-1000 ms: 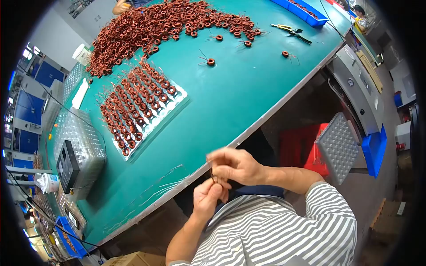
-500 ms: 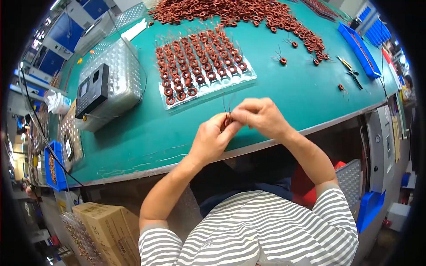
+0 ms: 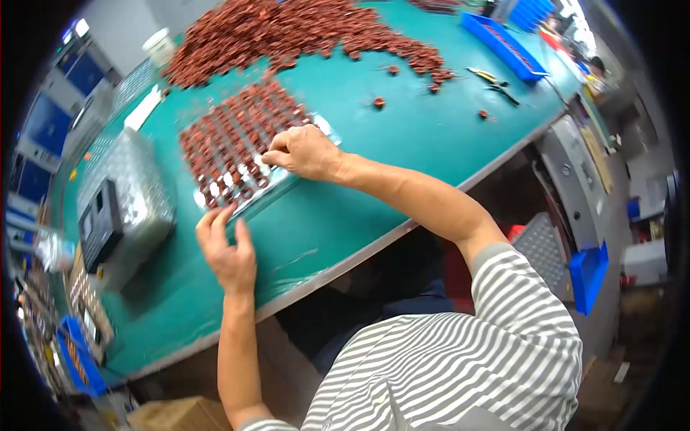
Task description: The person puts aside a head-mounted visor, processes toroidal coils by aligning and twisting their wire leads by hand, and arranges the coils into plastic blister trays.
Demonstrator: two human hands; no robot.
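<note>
A clear plastic tray holds rows of reddish-brown wire-wound ring coils with thin leads sticking up; the picture is smeared by motion. My right hand is over the tray's front right part, its thumb and fingers pinched together low among the coils. Whatever lies between those fingertips is hidden. My left hand is at the tray's front left corner, palm down with fingers apart, its fingertips at the tray's edge. No coil shows in it.
A large heap of coils spreads across the back of the green table. Loose coils, such as one, and pliers lie to the right, near a blue bin. A bubble-wrapped stack with a black device stands left.
My hands have parted from the coil they held together near the table's front edge. The right moved over the tray, the left to its front left corner. The camera view has turned.
</note>
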